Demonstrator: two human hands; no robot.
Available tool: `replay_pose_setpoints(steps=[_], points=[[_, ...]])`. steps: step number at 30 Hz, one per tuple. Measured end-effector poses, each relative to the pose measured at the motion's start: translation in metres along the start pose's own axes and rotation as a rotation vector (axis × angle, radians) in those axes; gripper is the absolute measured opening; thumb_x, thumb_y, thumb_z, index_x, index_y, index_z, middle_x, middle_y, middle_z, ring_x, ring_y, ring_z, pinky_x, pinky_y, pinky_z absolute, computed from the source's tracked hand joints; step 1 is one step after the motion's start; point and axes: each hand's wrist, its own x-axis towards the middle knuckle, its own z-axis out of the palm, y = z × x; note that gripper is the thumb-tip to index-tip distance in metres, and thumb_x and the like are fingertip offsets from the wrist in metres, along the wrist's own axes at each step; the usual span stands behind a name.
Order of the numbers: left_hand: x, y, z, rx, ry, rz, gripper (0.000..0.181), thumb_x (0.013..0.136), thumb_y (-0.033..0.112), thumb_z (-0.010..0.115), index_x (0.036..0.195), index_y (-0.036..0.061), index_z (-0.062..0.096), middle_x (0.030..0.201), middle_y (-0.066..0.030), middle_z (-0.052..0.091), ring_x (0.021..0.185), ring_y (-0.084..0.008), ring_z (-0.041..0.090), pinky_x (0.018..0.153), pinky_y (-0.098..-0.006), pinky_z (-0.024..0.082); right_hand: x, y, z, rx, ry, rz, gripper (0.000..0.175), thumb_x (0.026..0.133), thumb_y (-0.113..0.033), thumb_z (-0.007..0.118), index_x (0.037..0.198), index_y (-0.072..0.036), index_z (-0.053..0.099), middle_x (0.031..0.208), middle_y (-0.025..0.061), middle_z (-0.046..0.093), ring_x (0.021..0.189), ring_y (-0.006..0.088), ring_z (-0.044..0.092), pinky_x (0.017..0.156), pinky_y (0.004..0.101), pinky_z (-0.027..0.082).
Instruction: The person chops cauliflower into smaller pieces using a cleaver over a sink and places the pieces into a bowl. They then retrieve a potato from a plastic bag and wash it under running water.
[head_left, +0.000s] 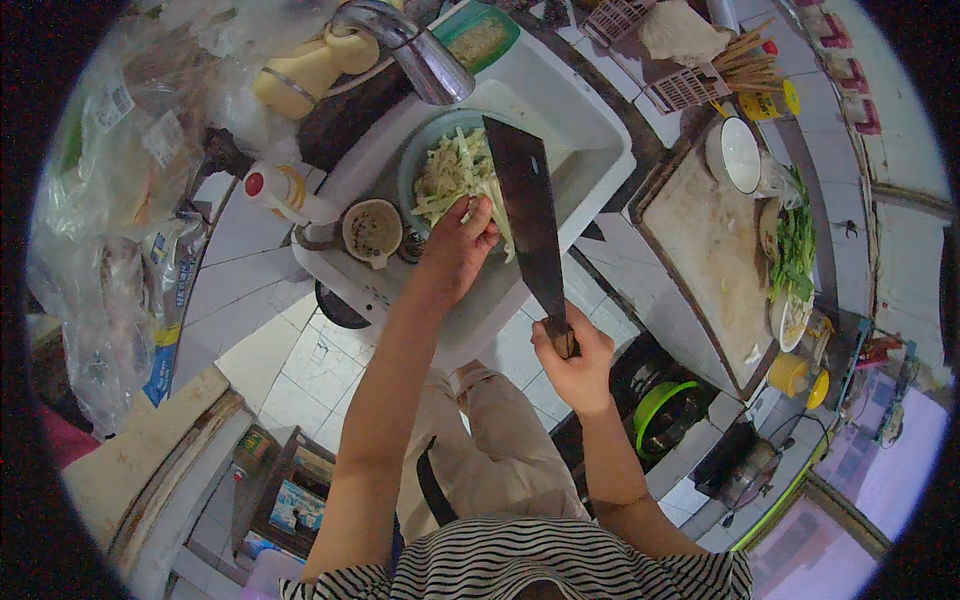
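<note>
Over the basin, my left hand (461, 244) has its fingers closed on pale shredded vegetable (487, 180) at the near edge of a light blue-green bowl (407, 169). More shreds fill that bowl, which sits in a white sink (607, 180). My right hand (577, 360) grips the wooden handle of a dark cleaver (529, 210). Its broad blade points away from me, just right of the vegetable, and covers part of the bowl's right side. Whether blade and shreds touch, I cannot tell.
A metal faucet (435, 64) hangs over the sink's far side. Left of the bowl are a small strainer cup (373, 229) and a white bottle with a red cap (281, 191). At right, a cutting board (697, 225) lies beside a white bowl (735, 154) and leafy greens (795, 240).
</note>
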Motion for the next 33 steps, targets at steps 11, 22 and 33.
replay_pose_setpoints(steps=[11, 22, 33], points=[[-0.008, -0.003, -0.001, -0.230, 0.051, -0.072, 0.018, 0.090, 0.019, 0.059, 0.103, 0.0086, 0.051, 0.090, 0.0016, 0.050, 0.076, -0.0079, 0.043, 0.069, -0.0219, 0.038, 0.008, -0.001, 0.009, 0.000, -0.002, 0.031, 0.041, 0.077, -0.003, 0.067, 0.116, -0.001, 0.057, 0.062, 0.0022, 0.054, 0.053, 0.0040, 0.044, 0.053, 0.0201, 0.041], [-0.003, -0.016, -0.016, -0.138, 0.030, -0.005, 0.020, 0.091, 0.024, 0.057, 0.098, 0.0063, 0.051, 0.084, 0.0013, 0.048, 0.070, -0.0082, 0.042, 0.065, -0.0212, 0.036, 0.017, -0.014, 0.015, 0.024, -0.012, 0.041, 0.041, 0.077, -0.004, 0.066, 0.117, -0.001, 0.056, 0.056, 0.0016, 0.047, 0.052, 0.0051, 0.041, 0.051, 0.0204, 0.040], [-0.007, 0.005, -0.003, -0.131, 0.146, -0.179, 0.019, 0.092, 0.023, 0.055, 0.100, 0.0065, 0.051, 0.080, 0.0023, 0.046, 0.068, -0.0079, 0.041, 0.062, -0.0215, 0.034, 0.010, -0.004, 0.013, -0.002, -0.049, 0.100, 0.042, 0.078, -0.005, 0.065, 0.119, -0.003, 0.055, 0.060, 0.0027, 0.050, 0.054, 0.0060, 0.045, 0.054, 0.0217, 0.042]])
